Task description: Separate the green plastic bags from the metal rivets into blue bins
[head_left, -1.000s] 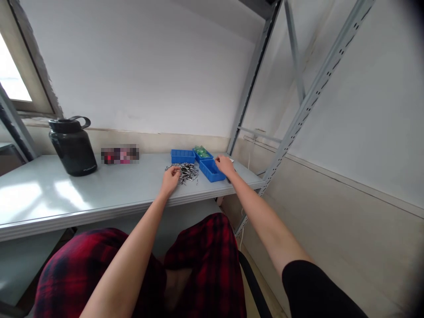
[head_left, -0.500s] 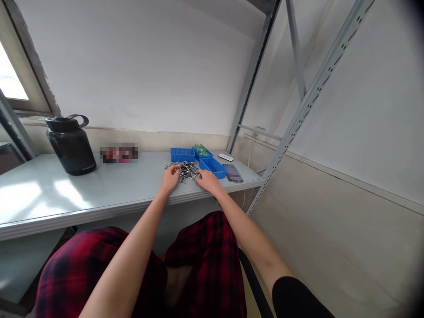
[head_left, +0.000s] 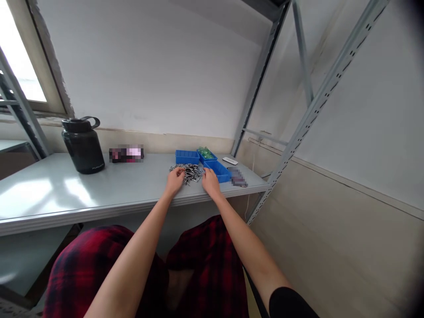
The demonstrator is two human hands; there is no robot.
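A loose pile of thin, silvery metal pins (head_left: 192, 171), perhaps rivets or screws, lies near the table's front edge. At its left side my left hand (head_left: 175, 180) has thumb and fingers pinched together over the pieces. On the opposite side, my right hand (head_left: 210, 182) is closed with its fingertips between the pile and an open blue bin (head_left: 222, 172). Whatever either hand pinches is too small to make out. Behind the pile stand a second blue bin (head_left: 187, 157) and a blue bin filled with green, see-through pieces (head_left: 206, 153).
A dark water bottle (head_left: 83, 148) with a loop lid stands at the left of the grey table (head_left: 132, 185). Beside it lies a blurred-out item (head_left: 126, 154). To the right are a white flat object (head_left: 230, 160) and a blurred phone-like item (head_left: 237, 176). A metal rack post (head_left: 298, 128) rises at right.
My right hand has turned more upright and drawn its fingers in beside the bin. The left hand stays at the pile's left side. The whole view has shifted slightly.
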